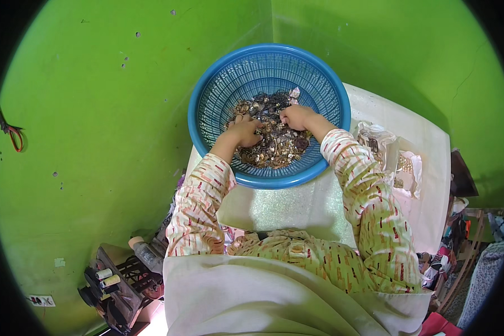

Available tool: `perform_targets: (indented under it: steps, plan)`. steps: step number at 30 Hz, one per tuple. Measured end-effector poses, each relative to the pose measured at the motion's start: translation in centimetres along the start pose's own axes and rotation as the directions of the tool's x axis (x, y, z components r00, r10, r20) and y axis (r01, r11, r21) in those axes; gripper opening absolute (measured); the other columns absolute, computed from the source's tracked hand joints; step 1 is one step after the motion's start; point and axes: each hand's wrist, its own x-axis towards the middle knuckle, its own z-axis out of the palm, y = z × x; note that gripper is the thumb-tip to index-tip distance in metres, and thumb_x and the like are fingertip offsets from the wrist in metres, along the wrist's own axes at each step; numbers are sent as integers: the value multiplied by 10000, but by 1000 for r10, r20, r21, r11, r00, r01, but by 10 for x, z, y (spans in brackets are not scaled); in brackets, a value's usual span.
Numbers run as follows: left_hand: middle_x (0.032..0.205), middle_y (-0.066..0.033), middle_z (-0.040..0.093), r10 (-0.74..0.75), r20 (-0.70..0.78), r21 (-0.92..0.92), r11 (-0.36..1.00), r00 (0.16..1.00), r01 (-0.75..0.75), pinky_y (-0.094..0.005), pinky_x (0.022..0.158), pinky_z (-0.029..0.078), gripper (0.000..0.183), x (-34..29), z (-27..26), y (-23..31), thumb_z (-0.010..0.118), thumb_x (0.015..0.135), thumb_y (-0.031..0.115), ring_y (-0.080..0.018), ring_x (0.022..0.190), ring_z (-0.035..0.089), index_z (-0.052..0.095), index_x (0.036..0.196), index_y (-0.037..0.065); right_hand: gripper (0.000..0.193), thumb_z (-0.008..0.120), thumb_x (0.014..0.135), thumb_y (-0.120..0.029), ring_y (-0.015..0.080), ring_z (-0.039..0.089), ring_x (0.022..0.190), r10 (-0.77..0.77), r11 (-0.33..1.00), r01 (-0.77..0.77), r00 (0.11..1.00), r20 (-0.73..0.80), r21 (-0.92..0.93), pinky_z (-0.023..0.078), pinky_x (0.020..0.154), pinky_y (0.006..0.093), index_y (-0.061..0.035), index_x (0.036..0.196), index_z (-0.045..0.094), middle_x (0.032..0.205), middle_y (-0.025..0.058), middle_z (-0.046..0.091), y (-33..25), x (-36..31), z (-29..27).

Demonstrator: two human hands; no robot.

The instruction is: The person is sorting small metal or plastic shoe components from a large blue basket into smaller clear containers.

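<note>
A large round blue plastic basket (274, 182) with openwork walls stands on a white table. Inside lies a heap of small mixed trinkets (277, 157), gold, brown, dark and silvery, too small to name one by one. My left hand (244, 132) rests on the left side of the heap, fingers apart and their tips partly among the pieces. On the heap's upper right, my right hand (298, 117) has its fingers curled together; what is between them is hidden. Just beyond it sits a pale pinkish piece (294, 93).
Right of the basket, clear plastic bags (378, 137) and an opened packet with gold-coloured bits (409, 168) lie on the white table (431, 140). Green walls meet behind the basket. A dark sewing machine with thread spools (111, 280) is at lower left. Red-handled scissors (15, 137) hang on the left wall.
</note>
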Motion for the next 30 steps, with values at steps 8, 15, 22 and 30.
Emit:
perform_targets:
  steps: [8,15,22,30]
  plan:
    - [1201,-112,389,63,-82,-19,998,995,-65,-419,970,244,400,1,4,-7,568,757,310,-295,1166,297,496,1129,184,127,474,828,-195,272,562,818,-99,992,100,995,-19,80,424,701,381,-134,887,568,823,97,593,-4,2,0]
    - [1146,-98,430,140,-163,-20,989,977,-145,-388,943,291,331,0,3,-9,621,712,246,-296,1106,354,549,1024,162,151,492,815,-198,267,569,842,-250,915,244,968,-26,322,429,737,369,-111,902,580,854,102,607,-4,8,2]
    - [1099,-96,460,108,-189,-22,993,976,-114,-389,924,308,265,-1,-4,-11,617,717,247,-296,1079,374,566,956,144,158,488,817,-178,238,582,788,-222,922,236,972,-79,306,434,723,347,-94,914,582,807,90,616,-7,2,-9]
    - [1100,-86,465,107,-211,-63,990,972,-122,-409,904,322,195,-15,-11,-12,572,758,266,-281,1089,373,574,914,148,156,466,838,-150,175,556,709,-220,882,248,969,-116,400,429,709,306,-50,908,564,726,56,595,-23,-13,-23]
